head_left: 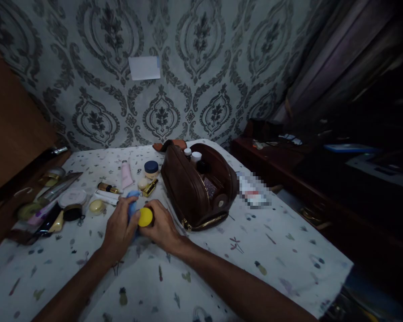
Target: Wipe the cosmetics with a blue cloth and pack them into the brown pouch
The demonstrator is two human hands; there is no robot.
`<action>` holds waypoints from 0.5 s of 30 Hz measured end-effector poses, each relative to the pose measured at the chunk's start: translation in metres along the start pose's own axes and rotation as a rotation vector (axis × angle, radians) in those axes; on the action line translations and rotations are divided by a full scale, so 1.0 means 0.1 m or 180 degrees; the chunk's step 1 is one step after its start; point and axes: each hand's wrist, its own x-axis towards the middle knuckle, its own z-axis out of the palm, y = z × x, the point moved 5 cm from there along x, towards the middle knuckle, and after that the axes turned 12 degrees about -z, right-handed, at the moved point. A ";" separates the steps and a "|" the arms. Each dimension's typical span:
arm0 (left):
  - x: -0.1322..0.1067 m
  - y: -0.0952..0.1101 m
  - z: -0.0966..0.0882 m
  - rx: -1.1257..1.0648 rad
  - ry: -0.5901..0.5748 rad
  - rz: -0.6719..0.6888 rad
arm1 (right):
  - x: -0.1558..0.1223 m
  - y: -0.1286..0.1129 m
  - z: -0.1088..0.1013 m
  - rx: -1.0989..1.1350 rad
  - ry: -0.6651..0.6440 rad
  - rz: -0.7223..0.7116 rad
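My left hand is closed on a blue cloth, which rests against a small jar with a yellow lid. Around the jar's other side wrap the fingers of my right hand. Just to the right, an open brown toiletry bag stands with white-capped bottles inside. Beyond my hands lie a gold tube, a small cream-coloured jar, a blue-lidded jar and a pink tube. A white tube is near my left fingertips.
Several cosmetics crowd the table's left side, among them a yellowish jar, a black round container and a clear round case. A patterned cloth covers the table. At right is a dark red cabinet.
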 end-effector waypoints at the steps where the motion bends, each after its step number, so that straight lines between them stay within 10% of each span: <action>1: -0.02 0.03 0.02 0.0178 -0.0030 0.0171 | -0.01 -0.02 0.01 -0.0107 -0.0069 -0.0156; 15: 0.04 0.00 0.02 -0.0147 -0.0407 -0.0038 | -0.01 0.02 0.04 0.0119 -0.0244 -0.0298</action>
